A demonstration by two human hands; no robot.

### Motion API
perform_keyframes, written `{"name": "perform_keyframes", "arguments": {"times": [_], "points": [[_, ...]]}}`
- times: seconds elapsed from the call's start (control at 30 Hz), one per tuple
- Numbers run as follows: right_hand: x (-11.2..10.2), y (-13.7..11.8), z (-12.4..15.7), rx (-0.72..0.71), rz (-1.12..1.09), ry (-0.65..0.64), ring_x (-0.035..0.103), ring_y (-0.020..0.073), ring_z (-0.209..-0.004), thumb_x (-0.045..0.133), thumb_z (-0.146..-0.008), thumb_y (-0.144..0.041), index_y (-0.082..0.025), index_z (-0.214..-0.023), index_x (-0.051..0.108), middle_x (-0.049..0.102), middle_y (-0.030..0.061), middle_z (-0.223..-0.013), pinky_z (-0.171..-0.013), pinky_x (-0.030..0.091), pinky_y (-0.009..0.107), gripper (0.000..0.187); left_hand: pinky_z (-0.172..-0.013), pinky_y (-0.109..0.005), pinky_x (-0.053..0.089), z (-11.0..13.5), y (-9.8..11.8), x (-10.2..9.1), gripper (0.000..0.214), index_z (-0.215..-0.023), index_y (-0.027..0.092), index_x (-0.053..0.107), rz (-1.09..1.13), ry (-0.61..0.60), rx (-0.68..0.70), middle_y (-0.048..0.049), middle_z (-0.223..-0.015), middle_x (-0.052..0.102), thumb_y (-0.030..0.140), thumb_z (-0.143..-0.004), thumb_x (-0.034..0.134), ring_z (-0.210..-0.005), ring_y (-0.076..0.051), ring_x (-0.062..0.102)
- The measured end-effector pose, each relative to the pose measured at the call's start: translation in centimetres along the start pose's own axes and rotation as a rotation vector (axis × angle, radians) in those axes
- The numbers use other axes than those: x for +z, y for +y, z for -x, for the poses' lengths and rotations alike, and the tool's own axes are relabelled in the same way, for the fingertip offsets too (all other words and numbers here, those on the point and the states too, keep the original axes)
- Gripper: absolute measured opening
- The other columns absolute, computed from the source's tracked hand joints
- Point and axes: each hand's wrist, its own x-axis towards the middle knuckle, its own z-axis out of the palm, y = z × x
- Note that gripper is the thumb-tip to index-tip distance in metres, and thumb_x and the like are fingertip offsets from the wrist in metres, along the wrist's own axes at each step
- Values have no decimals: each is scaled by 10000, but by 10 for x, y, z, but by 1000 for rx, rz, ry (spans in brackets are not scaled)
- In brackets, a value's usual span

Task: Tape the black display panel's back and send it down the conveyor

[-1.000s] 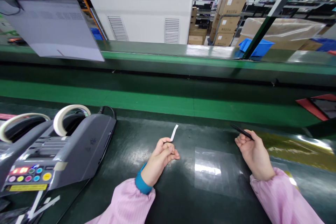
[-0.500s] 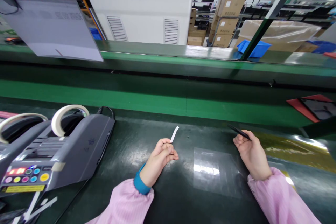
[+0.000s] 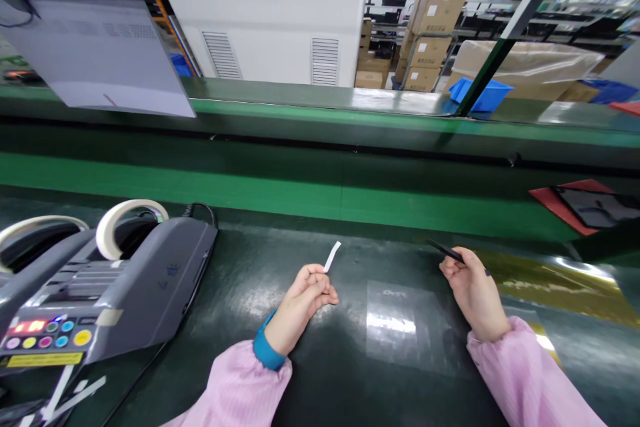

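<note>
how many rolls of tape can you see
2: the right-hand roll stands on the grey machine with the lit display; the left-hand roll is partly cut off at the left edge. Others may be hidden.

cardboard boxes (image 3: 433, 50): stacked | blue bin (image 3: 493, 98): partly behind post (image 3: 487, 71) | white panel (image 3: 270, 10): two vents (image 3: 325, 61)

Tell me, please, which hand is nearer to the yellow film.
Right: the right hand is near the left end of the yellow film; the left hand is farther left.
</note>
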Motion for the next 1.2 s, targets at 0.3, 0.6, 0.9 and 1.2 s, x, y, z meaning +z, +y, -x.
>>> {"name": "perform_keyframes", "arguments": {"times": [0.3,0.6,0.9,1.2], "points": [[-9,-31,3,-391,645,-117,696,229,-871,565,-957,-551,-274,-1107,672,760,59,-1004,-893,462,397,333,-796,-341,522,-3,6,2,386,-997,190,575,-34,31,-8,11,-800,603,369,-762,823,-773,-163,642],[-99,-97,-116,-554,2056,-18,632,305,-825,559,-892,-142,-174,-956,684,699,147,-820,-768,367,405,145,-806,-356,541,-7,7,3,413,-1003,203,582,-82,47,-16,12,-806,588,422,-753,827,-789,-170,626],[-142,-107,-185,-296,2225,237,670,354,-865,359,-881,40,-20,-932,706,688,292,-858,-833,351,461,356,-823,-388,538,-14,3,-1,370,-1061,227,579,-16,34,-40,3,-829,589,398,-809,788,-831,-191,628],[-146,-98,-226,-305,2046,341,644,362,-548,203,-998,-136,-19,-945,759,616,243,-599,-559,356,437,571,-754,-376,534,-22,-5,-5,327,-1070,252,572,72,20,-85,18,-799,574,352,-834,775,-783,-180,632]]}}
